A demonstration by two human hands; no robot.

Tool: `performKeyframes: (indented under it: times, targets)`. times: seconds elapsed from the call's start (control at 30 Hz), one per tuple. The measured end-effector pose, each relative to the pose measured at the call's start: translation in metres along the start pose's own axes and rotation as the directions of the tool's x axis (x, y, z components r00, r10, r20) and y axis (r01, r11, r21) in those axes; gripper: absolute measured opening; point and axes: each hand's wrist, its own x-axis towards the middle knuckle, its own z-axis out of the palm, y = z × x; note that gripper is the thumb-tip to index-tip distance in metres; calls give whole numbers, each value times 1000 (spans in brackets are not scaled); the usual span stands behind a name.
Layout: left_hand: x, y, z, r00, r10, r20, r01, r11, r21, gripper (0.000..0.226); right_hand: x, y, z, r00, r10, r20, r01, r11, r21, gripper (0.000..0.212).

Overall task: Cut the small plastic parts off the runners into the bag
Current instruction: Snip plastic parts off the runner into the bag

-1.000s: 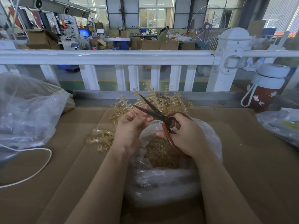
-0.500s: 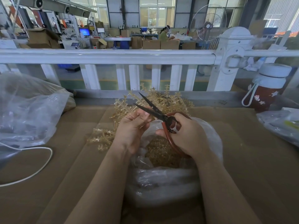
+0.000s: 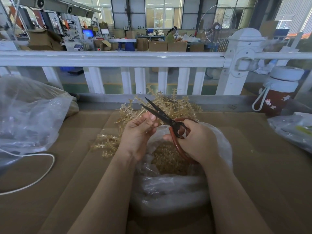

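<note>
Little has moved: right hand [image 3: 195, 141] still grips open scissors [image 3: 162, 114]; left hand [image 3: 138, 132] pinches a runner [image 3: 130, 110] over the bag [image 3: 168, 191].

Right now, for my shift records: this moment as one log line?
left hand: holds amber plastic runner | right hand: grips red-handled black scissors, blades open | clear plastic bag: below hands, cut parts inside

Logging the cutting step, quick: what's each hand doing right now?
Left hand: pinches a translucent tan plastic runner at its fingertips.
Right hand: grips the red-handled black scissors, blades open.
</note>
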Motion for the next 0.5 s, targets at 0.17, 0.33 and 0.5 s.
performKeyframes:
  times: [0.17,0.33,0.5]
  targets:
    - [0,1,1,1000,0,-2,0,1000,-7,8,-2,-6,-6,1000,-15,-14,15,1000,-26,46]
    - [-2,2,1,999,-17,-31,17,1000,-8,4,-1,-3,0,999,35,16,-37,991,127,50]
    - [-2,1,6,994,-73,-84,76,996,39,21,4,-1,8,990,136,23,-131,876,464,52]
